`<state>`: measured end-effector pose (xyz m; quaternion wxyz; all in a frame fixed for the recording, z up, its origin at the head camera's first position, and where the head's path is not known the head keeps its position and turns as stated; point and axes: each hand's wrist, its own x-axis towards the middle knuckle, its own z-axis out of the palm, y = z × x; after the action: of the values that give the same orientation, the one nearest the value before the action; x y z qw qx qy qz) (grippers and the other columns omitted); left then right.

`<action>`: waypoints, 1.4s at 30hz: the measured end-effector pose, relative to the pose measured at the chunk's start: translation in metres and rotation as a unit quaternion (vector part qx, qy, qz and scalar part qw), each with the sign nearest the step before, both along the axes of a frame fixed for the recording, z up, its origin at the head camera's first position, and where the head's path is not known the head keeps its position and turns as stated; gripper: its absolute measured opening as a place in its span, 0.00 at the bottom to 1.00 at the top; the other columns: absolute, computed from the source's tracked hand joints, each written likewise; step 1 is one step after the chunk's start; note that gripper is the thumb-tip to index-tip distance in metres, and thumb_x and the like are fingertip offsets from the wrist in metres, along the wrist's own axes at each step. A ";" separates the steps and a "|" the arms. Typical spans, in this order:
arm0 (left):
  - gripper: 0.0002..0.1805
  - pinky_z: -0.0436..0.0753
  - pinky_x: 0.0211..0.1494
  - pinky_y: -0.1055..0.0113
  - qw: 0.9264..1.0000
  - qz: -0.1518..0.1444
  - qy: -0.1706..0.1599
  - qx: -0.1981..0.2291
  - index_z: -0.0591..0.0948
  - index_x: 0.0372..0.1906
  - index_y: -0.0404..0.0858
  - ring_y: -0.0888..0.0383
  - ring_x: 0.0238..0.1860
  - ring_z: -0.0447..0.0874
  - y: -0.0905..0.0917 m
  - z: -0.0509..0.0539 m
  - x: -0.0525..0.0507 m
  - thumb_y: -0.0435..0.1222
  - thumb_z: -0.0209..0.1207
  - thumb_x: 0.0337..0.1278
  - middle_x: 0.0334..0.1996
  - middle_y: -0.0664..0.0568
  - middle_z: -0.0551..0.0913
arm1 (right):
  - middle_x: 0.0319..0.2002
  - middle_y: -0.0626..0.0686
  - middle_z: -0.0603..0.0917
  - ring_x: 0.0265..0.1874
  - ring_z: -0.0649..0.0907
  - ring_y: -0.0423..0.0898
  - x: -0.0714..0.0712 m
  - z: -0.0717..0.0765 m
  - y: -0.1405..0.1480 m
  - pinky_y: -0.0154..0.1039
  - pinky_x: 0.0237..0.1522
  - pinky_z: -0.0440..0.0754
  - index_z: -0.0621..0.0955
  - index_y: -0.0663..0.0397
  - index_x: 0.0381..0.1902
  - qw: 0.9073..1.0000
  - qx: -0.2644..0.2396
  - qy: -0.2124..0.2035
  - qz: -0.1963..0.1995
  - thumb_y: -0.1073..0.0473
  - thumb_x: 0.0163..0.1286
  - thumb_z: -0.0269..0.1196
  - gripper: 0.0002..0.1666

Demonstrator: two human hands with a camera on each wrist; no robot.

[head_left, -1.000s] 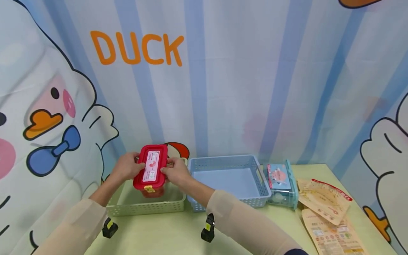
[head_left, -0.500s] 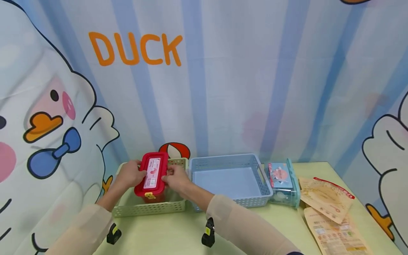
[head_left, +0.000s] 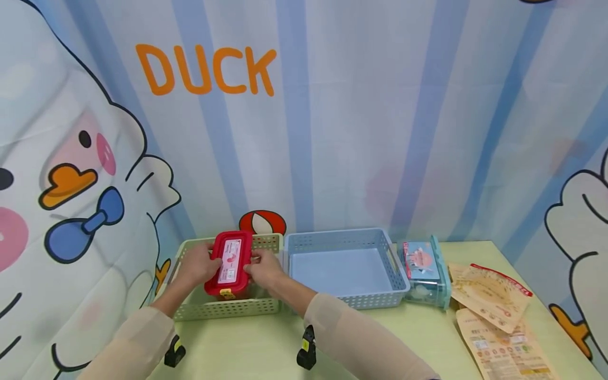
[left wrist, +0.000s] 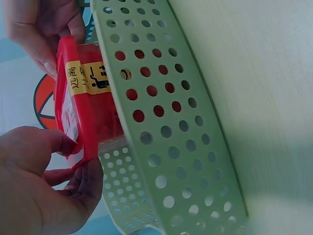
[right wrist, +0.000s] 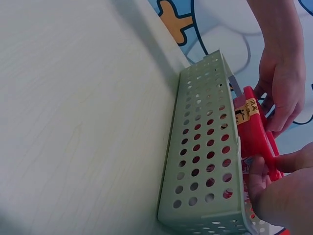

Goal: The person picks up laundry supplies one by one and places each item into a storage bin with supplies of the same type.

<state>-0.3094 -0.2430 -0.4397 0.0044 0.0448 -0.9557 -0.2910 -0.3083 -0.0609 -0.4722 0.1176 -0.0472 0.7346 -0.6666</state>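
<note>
A clear plastic box with a red lid [head_left: 243, 253] and a white-pink label sits inside the green perforated basket [head_left: 228, 310]. My left hand [head_left: 197, 264] grips the lid's left edge, thumb on top and fingers under the rim. On the opposite edge, my right hand [head_left: 267, 269] pinches the lid the same way. In the left wrist view, the box's red body [left wrist: 105, 117] is partly behind the basket wall [left wrist: 161, 122], and red shows through the holes. The right wrist view has the red lid [right wrist: 261, 139] just above the basket's rim. The box's underside is hidden.
Right of the green basket stands a blue basket [head_left: 339, 272]. Beside it is a clear box with a teal lid [head_left: 442, 272] and a pink-blue label. Two beige pouches [head_left: 494, 295] overlap at the table's right side. A duck-print curtain [head_left: 351, 132] hangs behind.
Both hands have lowered the red-lidded box deeper into the green basket, keeping hold of its lid. The baskets and the things on the right have stayed in place.
</note>
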 end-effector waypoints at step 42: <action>0.16 0.90 0.38 0.58 0.997 -0.015 -0.056 -0.059 0.78 0.55 0.23 0.49 0.34 0.86 0.006 0.003 -0.009 0.30 0.60 0.68 0.38 0.38 0.83 | 0.34 0.54 0.83 0.23 0.86 0.49 -0.005 -0.007 0.006 0.53 0.40 0.91 0.70 0.64 0.75 0.998 0.049 0.007 0.046 0.66 0.79 0.63 0.30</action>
<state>-0.3186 -0.2369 -0.4362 -0.0512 0.0464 -0.9706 -0.2307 -0.3129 -0.0551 -0.4790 0.1447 -0.0801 0.7642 -0.6234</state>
